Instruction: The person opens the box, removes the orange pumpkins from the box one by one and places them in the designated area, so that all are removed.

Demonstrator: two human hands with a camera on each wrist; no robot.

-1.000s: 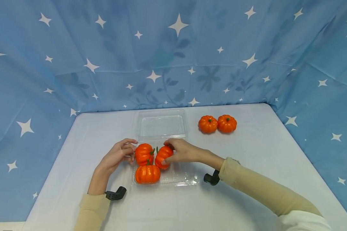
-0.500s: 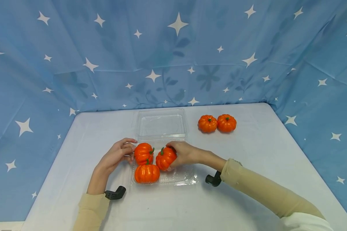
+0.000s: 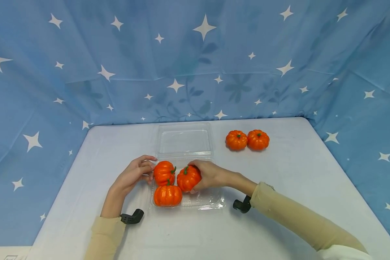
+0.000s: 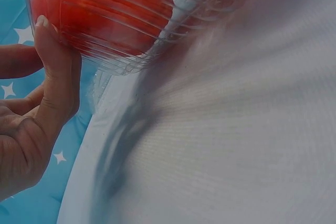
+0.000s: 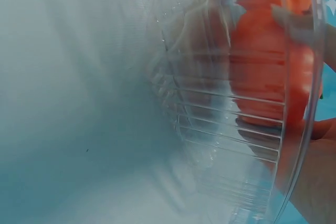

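Observation:
A clear hinged plastic container lies open in the middle of the table, three orange toy pumpkins in its base. Two of them, an upper left pumpkin and a front left pumpkin, sit side-on. My right hand grips the third pumpkin between thumb and fingers; its green stem points away from me. Through the ribbed wall, the right wrist view shows this pumpkin with fingers around it. My left hand rests at the container's left side, a fingertip against the outer wall.
The container's flat lid is folded back behind the base. Two more orange pumpkins, one left and one right, stand side by side at the back right of the white table. A blue starry curtain hangs behind.
The right hand has turned its pumpkin, so the stem that leaned left now points to the back, and shifted it slightly right. The left hand has kept its place at the container.

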